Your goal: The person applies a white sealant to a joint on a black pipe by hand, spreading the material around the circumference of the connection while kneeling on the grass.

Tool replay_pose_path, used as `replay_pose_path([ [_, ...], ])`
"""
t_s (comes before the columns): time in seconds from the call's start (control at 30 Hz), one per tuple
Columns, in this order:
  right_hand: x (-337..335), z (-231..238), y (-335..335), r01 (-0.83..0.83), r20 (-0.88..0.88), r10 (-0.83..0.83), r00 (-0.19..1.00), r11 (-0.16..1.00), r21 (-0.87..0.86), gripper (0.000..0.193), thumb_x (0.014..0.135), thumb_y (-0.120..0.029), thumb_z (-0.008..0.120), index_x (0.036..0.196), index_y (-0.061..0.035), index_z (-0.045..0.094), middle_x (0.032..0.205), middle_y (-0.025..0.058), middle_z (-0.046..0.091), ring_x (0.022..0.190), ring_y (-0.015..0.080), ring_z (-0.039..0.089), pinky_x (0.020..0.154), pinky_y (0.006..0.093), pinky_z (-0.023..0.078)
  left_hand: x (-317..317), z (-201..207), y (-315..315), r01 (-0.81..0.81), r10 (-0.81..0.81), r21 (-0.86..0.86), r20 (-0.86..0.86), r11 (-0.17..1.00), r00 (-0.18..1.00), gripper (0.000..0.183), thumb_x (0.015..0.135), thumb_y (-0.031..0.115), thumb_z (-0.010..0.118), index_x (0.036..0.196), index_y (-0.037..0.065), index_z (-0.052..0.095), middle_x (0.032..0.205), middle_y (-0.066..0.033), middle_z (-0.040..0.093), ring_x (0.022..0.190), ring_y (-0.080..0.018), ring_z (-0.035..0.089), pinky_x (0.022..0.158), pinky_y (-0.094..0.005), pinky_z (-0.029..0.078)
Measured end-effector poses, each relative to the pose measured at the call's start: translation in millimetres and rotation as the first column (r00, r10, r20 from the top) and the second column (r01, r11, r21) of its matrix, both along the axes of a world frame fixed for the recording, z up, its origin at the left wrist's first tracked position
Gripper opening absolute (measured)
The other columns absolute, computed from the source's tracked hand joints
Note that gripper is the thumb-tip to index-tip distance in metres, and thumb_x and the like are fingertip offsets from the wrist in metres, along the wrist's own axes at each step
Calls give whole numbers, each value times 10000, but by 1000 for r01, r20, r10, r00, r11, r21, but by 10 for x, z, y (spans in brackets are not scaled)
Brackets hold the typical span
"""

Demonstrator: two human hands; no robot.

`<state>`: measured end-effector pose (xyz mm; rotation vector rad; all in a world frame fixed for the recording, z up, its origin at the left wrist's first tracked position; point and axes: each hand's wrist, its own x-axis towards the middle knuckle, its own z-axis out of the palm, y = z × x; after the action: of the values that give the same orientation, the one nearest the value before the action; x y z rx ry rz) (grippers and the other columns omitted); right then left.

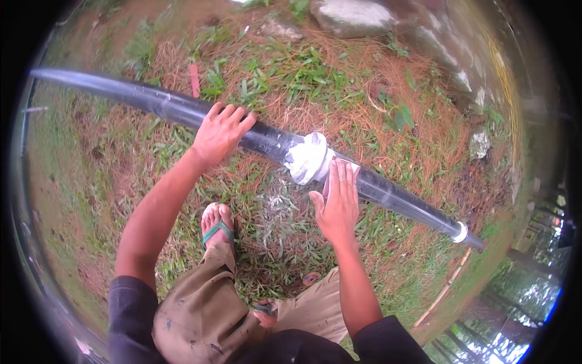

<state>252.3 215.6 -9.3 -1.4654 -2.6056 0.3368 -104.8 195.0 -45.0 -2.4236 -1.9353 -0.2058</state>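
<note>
A long black pipe (267, 138) runs slantwise across the view, from the far left to the nearer right. Around its middle sits a white, ridged collar (307, 159) with a rough, chalky surface. My left hand (222, 132) is closed over the pipe to the left of the collar, with the fingers curled across its top. Just right of the collar, my right hand (337, 203) presses a pale pink sheet (328, 185) against the pipe. Its fingers lie straight and close together, the thumb apart. Most of the sheet is hidden under the hand.
Near the pipe's right end is a smaller white ring (461, 232). A red strip (194, 80) lies beyond the pipe on the grassy ground. Large rocks (354, 15) stand at the back. My sandaled foot (218, 226) is below the pipe, and a thin stick (445, 285) lies to the right.
</note>
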Motion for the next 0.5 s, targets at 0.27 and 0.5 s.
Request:
replay_pose_path([
  [0.27, 168, 112, 125, -129, -14, 128, 992, 973, -193, 1076, 831, -629, 830, 1653, -26, 487, 1690, 229, 510, 1640, 443, 364, 1366, 551, 278, -83, -161, -15, -8, 8, 27, 12, 1000, 1000, 730, 706, 328, 986, 1296, 163, 588, 1122, -31, 648, 1139, -249, 664, 1054, -460, 496],
  [0.5, 178, 284, 681, -17, 76, 53, 996, 907, -420, 1060, 802, -368, 952, 1685, -59, 455, 1748, 194, 446, 1663, 408, 338, 1375, 538, 276, 77, -72, 83, 9, -10, 8, 95, 1000, 995, 695, 680, 248, 976, 1269, 154, 620, 1135, -38, 660, 1147, -262, 670, 1078, -479, 498],
])
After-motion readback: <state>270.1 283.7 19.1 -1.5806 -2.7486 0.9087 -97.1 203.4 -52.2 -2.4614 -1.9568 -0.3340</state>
